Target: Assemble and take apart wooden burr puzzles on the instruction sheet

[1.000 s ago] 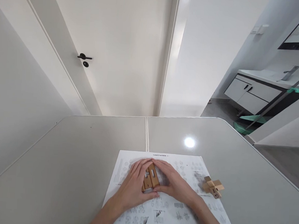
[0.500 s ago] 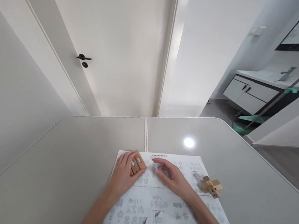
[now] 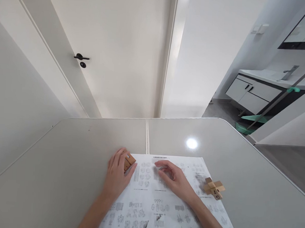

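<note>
A: Where is the left hand (image 3: 117, 173)?

B: At the far left corner of the large white paper sheet with grey printed diagrams (image 3: 173, 198). It is gripping the flat brown wooden block pieces (image 3: 129, 160), fingers curled over their left side and the thumb along the near right edge.

A: How many pieces are there?

B: I cannot tell, since the fingers cover part of them. A seam and 1 pale slot show. The hand also hides how much of them lies over the sheet and how much over the glossy grey tabletop with a pale rim (image 3: 61, 173).

A: And the right hand (image 3: 173, 179)?

B: Loosely curled and unclosed, with a gap between thumb and forefinger. It is above the upper middle of the sheet, well apart from the left hand. I cannot tell whether it touches the paper.

A: What is to the right of it?

B: A tan wooden cross-shaped puzzle with dark characters on 1 arm (image 3: 214, 188), at the sheet's right edge, apart from the hand.

A: Anything beyond the table?

B: A plain white door (image 3: 120, 50) with a black lever handle (image 3: 81, 57), and a white vanity cabinet (image 3: 254, 94) off to the right.
</note>
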A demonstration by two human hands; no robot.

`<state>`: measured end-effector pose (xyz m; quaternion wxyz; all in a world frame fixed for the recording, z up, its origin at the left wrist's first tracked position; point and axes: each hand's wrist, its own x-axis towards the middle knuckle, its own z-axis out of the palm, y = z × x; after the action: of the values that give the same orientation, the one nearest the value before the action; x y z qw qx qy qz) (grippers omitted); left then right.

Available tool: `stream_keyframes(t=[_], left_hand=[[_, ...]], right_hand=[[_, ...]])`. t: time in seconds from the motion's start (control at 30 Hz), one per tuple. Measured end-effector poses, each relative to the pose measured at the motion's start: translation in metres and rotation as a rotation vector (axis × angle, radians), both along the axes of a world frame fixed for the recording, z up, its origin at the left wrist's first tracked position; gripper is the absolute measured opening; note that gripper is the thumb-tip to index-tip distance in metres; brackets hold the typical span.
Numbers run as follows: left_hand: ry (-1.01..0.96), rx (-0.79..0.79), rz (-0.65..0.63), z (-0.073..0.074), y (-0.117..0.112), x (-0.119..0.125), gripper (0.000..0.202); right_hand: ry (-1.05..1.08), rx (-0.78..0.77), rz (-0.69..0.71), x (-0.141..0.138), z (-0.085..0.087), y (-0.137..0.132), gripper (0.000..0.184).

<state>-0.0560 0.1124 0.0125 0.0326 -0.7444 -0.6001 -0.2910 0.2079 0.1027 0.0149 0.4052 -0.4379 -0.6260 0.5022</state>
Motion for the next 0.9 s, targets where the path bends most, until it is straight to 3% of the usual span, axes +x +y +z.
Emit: stream_keyframes(t=[0.17, 0.33, 0.53, 0.73, 0.9], left_hand=[[0.017, -0.086, -0.263, 0.005, -0.012, 0.014, 0.028], [0.055, -0.213, -0.446, 0.012, -0.023, 0.024, 0.033], [0.081, -0.313, -0.501, 0.011, -0.03, 0.031, 0.042], [0.161, -0.339, -0.542, 0.005, -0.029, 0.033, 0.062], [0.208, -0.285, -0.567, 0.006, -0.028, 0.033, 0.067]], right_hand=[[0.021, 0.002, -0.025, 0.0, 0.0, 0.001, 0.028], [0.049, -0.015, -0.082, -0.002, -0.008, 0.003, 0.031], [0.033, -0.018, -0.088, -0.003, -0.007, 0.003, 0.032], [-0.051, -0.005, -0.078, -0.003, 0.005, 0.001, 0.031], [-0.345, 0.13, -0.128, 0.03, 0.023, -0.029, 0.025]])
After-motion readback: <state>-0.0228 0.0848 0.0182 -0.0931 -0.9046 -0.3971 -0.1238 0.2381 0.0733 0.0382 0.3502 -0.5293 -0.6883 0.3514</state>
